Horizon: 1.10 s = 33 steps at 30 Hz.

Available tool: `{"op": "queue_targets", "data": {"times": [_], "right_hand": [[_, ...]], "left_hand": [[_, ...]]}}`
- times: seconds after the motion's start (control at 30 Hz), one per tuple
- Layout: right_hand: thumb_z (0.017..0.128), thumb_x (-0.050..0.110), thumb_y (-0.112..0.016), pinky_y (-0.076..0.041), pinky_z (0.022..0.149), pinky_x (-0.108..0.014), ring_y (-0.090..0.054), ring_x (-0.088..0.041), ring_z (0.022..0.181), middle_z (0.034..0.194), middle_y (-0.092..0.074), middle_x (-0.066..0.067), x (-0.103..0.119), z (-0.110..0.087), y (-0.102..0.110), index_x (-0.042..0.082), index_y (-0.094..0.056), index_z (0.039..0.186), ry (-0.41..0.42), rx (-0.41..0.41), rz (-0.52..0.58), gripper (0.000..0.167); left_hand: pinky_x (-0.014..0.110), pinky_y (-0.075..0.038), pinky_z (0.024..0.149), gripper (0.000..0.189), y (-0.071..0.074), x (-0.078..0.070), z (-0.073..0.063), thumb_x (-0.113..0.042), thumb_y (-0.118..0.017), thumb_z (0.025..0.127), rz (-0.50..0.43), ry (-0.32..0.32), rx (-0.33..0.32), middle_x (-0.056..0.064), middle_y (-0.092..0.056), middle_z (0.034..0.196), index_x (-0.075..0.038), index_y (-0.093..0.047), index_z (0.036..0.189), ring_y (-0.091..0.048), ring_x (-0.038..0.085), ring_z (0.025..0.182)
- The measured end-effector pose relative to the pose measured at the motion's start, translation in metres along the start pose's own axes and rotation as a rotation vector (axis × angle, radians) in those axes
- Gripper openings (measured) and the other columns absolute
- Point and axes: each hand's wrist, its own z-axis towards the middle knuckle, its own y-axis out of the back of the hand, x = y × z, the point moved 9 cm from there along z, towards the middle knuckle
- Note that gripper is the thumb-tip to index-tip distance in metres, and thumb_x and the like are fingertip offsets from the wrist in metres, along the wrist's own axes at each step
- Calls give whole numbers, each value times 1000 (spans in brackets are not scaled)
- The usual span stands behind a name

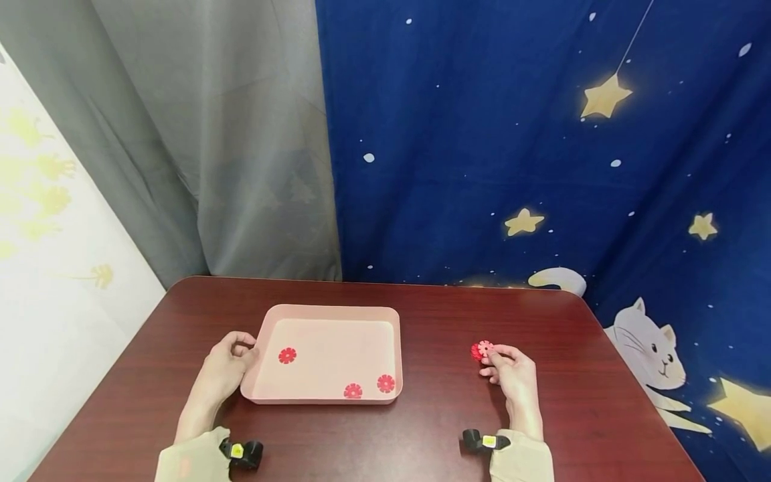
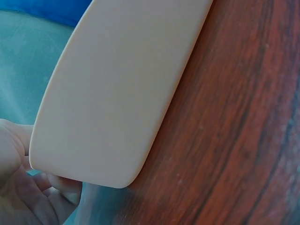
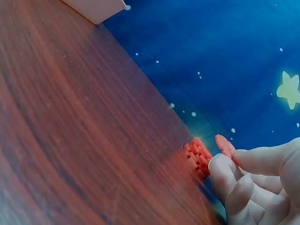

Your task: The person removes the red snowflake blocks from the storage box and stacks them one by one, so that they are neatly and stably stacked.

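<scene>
The right hand pinches a red flower disc just beside a red stack, while the pink tray, gripped by the left hand, lies well apart at nine o'clock.

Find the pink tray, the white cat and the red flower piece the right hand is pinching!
Pink tray (image 1: 334, 353), head view: bare middle of its floor.
White cat (image 1: 648, 353), head view: its head.
Pinched red flower piece (image 3: 224, 144), right wrist view: its upper, uncovered part.

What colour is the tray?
The tray is pale pink, seen best in the head view.
</scene>
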Motion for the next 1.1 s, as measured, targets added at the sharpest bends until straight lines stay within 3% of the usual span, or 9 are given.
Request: {"op": "queue_targets", "data": {"times": [0.57,1.1], "right_hand": [[95,7,-61,-34,43,-19,-64,-12,52,77,-70,-5,-5,2,-5,-4,-63,116,-28,0,-73,24],[96,10,-61,-32,40,-18,-59,-11,46,72,-68,-5,-3,5,-2,-2,-56,131,-35,-19,-77,37]], "left_hand": [[33,-44,63,26,3,0,-1,-16,-57,97,26,-18,4,12,-56,90,-2,-51,119,-55,22,75],[32,-44,62,28,0,0,2,-16,-56,98,12,-18,15,12,-54,90,-3,-49,121,-54,22,75]]}}
